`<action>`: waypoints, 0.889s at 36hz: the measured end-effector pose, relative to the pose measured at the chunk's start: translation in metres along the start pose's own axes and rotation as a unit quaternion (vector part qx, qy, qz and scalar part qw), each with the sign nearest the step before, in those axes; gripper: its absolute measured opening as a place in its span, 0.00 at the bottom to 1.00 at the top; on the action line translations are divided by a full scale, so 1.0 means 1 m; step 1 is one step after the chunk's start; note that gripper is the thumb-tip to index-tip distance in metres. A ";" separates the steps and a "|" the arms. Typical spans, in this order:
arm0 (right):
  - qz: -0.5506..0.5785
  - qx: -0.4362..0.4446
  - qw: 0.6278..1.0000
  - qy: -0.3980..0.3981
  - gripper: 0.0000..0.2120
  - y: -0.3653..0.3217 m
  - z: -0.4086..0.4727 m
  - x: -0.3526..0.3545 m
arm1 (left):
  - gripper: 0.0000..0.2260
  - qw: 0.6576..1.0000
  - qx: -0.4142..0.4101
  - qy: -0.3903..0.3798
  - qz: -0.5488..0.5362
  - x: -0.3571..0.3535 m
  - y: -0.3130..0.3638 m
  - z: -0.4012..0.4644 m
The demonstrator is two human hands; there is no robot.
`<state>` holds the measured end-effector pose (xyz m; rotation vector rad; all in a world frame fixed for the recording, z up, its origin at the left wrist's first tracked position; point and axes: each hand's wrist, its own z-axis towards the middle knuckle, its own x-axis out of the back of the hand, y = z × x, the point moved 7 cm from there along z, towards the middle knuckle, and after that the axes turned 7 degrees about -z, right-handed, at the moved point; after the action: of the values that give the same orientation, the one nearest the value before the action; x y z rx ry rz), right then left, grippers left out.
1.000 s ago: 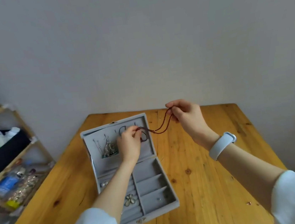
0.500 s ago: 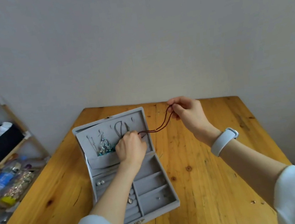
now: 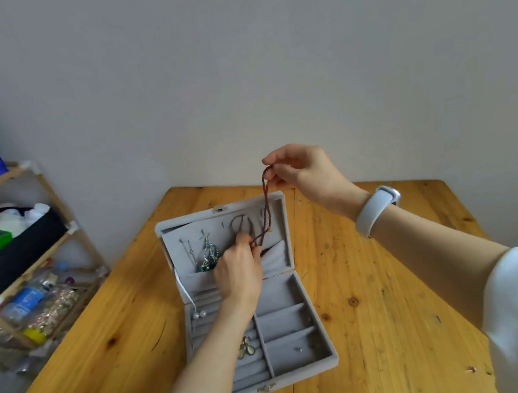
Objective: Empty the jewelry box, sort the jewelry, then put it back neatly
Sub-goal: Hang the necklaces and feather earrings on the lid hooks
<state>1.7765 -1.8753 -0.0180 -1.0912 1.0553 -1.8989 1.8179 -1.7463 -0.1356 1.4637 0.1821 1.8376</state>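
Pinching one dark red cord necklace (image 3: 266, 202) at both ends: my right hand (image 3: 301, 169) holds its top loop raised above the open grey jewelry box (image 3: 297, 332); my left hand (image 3: 239, 272) grips its lower end against the lid.

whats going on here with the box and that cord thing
A person is working at an open grey jewelry box on a wooden table. The right hand pinches the top of a dark red cord and holds it up, while the left hand pinches its lower end at the lid. Earrings hang in the lid, and a few small pieces lie in the tray.
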 end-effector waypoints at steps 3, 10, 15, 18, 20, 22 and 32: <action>-0.023 -0.012 0.999 -0.027 0.12 0.011 0.004 -0.013 | 0.13 0.999 0.012 0.015 -0.045 0.001 -0.003 -0.002; -0.071 -0.026 0.997 -0.010 0.13 0.042 -0.002 -0.020 | 0.12 0.992 -0.066 0.052 -0.097 0.000 -0.006 -0.006; -0.087 -0.026 0.996 0.009 0.14 0.056 -0.005 -0.021 | 0.12 0.987 -0.129 0.069 -0.065 -0.011 -0.005 -0.004; -0.070 -0.016 0.997 0.024 0.12 0.052 -0.002 -0.019 | 0.12 0.976 -0.186 0.114 -0.025 -0.017 -0.002 -0.008; -0.021 -0.008 1.000 0.020 0.12 0.045 0.001 -0.021 | 0.11 0.970 -0.209 0.127 -0.013 -0.021 0.000 -0.009; 0.021 0.003 1.000 0.008 0.12 0.037 0.004 -0.024 | 0.15 0.970 -0.207 0.124 -0.013 -0.025 0.000 -0.010; -0.101 0.001 0.994 0.041 0.10 0.067 -0.004 -0.020 | 0.07 0.982 -0.154 0.103 0.023 -0.027 0.003 -0.009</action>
<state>1.7924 -1.8859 -0.0848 -1.1652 1.0202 -2.1183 1.8095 -1.7620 -0.1576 1.0741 -0.0356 1.9539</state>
